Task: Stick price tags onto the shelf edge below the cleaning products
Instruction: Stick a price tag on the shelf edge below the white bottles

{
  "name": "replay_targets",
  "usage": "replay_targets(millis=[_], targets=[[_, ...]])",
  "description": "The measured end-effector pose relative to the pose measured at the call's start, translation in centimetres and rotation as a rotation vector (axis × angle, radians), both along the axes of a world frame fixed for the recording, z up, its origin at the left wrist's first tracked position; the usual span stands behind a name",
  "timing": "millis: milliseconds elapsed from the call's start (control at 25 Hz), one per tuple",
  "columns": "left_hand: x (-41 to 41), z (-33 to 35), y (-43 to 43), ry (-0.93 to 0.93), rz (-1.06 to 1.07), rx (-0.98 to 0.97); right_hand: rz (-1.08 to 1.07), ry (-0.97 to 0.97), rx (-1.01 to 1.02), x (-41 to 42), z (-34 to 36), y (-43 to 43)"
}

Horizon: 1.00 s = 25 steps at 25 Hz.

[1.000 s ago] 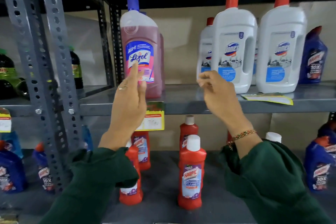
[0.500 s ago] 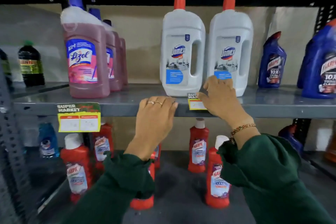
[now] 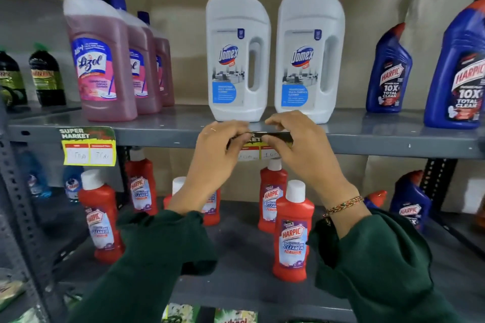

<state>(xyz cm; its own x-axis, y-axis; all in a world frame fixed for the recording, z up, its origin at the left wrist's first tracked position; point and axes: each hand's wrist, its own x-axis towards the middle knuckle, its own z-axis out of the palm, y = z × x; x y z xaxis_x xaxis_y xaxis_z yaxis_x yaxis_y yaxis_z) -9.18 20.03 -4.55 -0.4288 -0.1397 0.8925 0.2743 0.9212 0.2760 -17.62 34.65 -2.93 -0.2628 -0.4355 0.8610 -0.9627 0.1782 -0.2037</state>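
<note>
Head view, centre of frame: a price tag (image 3: pixel 259 151) lies against the grey shelf edge (image 3: pixel 380 143), just below two white Domex bottles (image 3: pixel 237 55). Both hands press on its top strip, the left hand (image 3: pixel 217 155) with fingers curled together over the tag's left end, the right hand (image 3: pixel 299 149) pinching its right end. Left of them, a second tag (image 3: pixel 88 146) hangs from the same edge beneath the pink Lizol bottles (image 3: pixel 98 60). Red Harpic bottles (image 3: pixel 292 231) stand on the lower shelf.

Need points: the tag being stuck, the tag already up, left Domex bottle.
tag being stuck (image 3: pixel 258 152), head view, white price strip between the hands
tag already up (image 3: pixel 89 148), head view, middle of its face
left Domex bottle (image 3: pixel 231 60), head view, front label
</note>
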Motion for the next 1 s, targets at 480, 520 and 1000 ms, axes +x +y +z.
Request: replay_targets(millis=[480, 520, 1000], targets=[[-0.5, -0.3, 0.7, -0.011, 0.120, 0.049, -0.157, 0.060, -0.022, -0.9, -2.0, -0.6], [-0.5, -0.3, 0.8, -0.014, 0.125, 0.045, -0.165, 0.059, -0.025, -0.8, -2.0, -0.7], [-1.3, -0.3, 0.8, 0.045, 0.178, 0.128, -0.208, 0.021, -0.130, -0.3, -1.6, -1.4]])
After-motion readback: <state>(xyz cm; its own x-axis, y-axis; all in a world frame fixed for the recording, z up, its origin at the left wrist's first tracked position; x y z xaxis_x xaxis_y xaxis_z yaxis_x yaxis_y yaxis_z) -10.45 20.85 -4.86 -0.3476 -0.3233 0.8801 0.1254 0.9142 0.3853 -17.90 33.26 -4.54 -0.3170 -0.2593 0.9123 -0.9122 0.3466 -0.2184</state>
